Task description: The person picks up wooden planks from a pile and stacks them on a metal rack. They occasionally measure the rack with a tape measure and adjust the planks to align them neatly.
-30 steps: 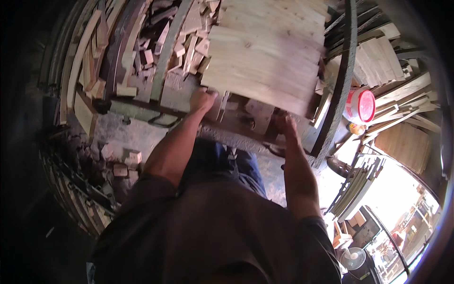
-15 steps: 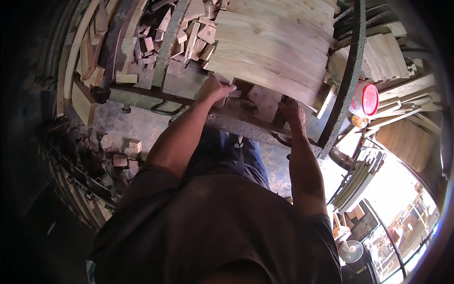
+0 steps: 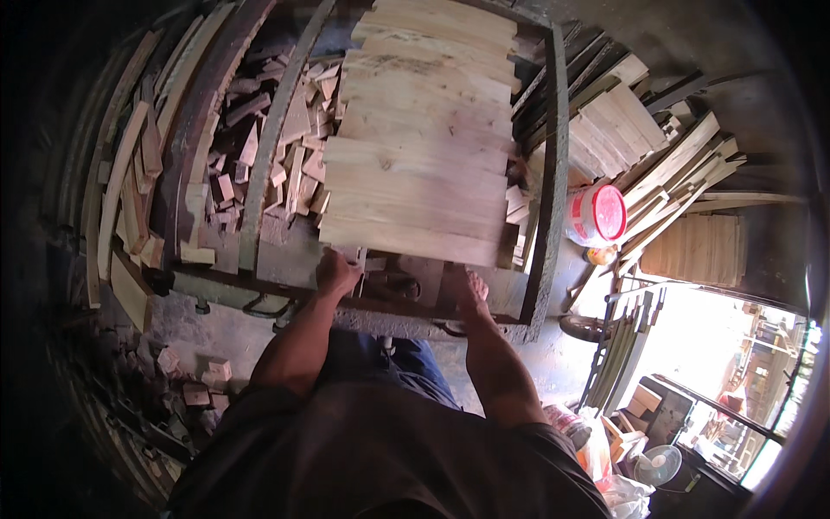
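A wide panel of pale wooden boards (image 3: 419,130), joined side by side with stepped ends, lies in a heavy metal frame (image 3: 548,199) in front of me. My left hand (image 3: 337,272) is closed at the panel's near left corner, its fingers curled and partly hidden. By the near edge further right, my right hand (image 3: 472,292) is closed beside a dark brown block (image 3: 450,285). What either hand grips cannot be made out. Between the hands, a dark metal part (image 3: 402,286) sits in the gap between panel and near rail (image 3: 406,324).
Wood offcuts (image 3: 301,177) lie heaped left of the panel. Long boards (image 3: 130,190) lean further left. To the right stand a red-and-white bucket (image 3: 596,214), stacked planks (image 3: 614,125) and a wheel (image 3: 586,328). A fan (image 3: 657,465) is at lower right.
My view has shifted, so the panel and frame appear lower and further left, with more of the far end showing. Both hands stay by the panel's near edge.
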Demonstrator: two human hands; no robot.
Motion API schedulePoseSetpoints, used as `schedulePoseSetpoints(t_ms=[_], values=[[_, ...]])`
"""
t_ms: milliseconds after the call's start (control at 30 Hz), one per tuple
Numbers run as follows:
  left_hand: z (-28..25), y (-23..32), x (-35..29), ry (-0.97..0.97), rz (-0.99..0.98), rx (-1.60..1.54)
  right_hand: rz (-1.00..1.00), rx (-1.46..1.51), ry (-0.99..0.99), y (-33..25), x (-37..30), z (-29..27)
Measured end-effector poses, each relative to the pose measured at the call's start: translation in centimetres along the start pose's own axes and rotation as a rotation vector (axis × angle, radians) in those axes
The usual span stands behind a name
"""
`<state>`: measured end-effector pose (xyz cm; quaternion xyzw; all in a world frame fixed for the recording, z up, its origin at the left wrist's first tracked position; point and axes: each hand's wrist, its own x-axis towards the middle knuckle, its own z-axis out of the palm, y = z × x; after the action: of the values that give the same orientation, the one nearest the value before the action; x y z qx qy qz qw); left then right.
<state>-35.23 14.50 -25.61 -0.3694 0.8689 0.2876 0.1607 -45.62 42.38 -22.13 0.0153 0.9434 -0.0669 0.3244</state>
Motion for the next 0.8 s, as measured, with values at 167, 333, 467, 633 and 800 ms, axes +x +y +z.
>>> schedulePoseSetpoints(t_ms=[167, 333, 467, 633, 800], values=[[-0.1, 0.4, 0.2, 0.007, 0.038, -0.005, 0.037, 0.022, -0.071, 0.1, -2.1, -1.3], [-0.6, 0.7, 0.1, -0.035, -0.058, 0.017, 0.049, 0.035, -0.221, 1.4, -1.7, -1.3], [0.0, -0.6, 0.8, 0.013, 0.019, -0.243, 0.031, 0.096, -0.037, 0.4, -3.4, -3.6], [3.7, -3.0, 2.3, 0.055, 0.104, -0.443, 0.239, 1.636, -0.346, 0.2, -4.6, 1.1], [6.2, -4.2, 2.8, 0.076, 0.037, -0.791, 0.451, 1.795, -0.264, -0.1, -0.9, 3.7]])
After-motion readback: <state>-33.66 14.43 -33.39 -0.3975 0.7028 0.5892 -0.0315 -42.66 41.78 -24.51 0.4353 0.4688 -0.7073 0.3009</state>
